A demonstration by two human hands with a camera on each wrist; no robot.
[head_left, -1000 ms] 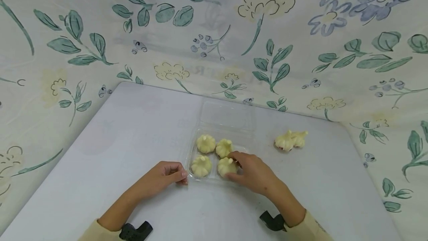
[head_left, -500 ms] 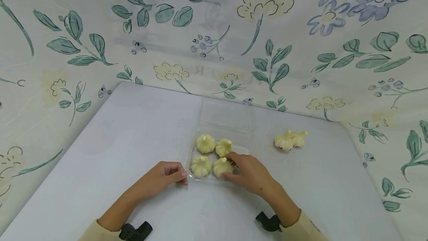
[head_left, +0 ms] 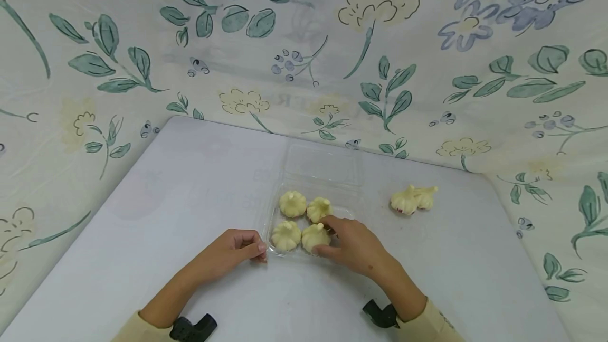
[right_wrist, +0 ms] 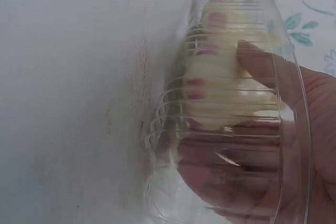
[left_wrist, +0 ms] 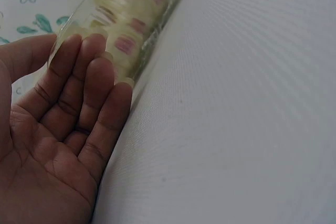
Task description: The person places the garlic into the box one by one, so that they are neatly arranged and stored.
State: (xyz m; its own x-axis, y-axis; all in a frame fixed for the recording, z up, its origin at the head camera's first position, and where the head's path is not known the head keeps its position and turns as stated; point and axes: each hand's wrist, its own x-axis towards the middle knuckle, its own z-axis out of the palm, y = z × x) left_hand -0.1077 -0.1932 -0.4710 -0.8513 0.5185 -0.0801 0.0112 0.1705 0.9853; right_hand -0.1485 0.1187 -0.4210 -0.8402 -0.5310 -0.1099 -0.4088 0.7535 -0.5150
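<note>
An opened clear plastic box [head_left: 344,211] lies on the table with several pale garlic bulbs in it. In its front right part, my right hand [head_left: 356,244] grips a garlic bulb [head_left: 315,237] between thumb and fingers. The right wrist view shows this hand [right_wrist: 231,161] through the clear wall, thumb against the bulb. Left of that bulb sits another garlic bulb [head_left: 285,236]; two more, a garlic bulb [head_left: 292,203] and a garlic bulb [head_left: 319,209], form the back row. My left hand [head_left: 233,254] holds the box's front left rim, its fingers [left_wrist: 100,85] against the outer wall.
Two more garlic bulbs [head_left: 412,199] lie together on the white table [head_left: 204,183], right of the box. The box's clear lid [head_left: 323,164] lies folded back behind it. A floral cloth [head_left: 304,57] hangs along the table's back edge.
My right hand has shifted slightly left with the garlic bulb, bringing it nearer the front left bulb. Over the last half second it has stayed almost still. My left hand has not moved.
</note>
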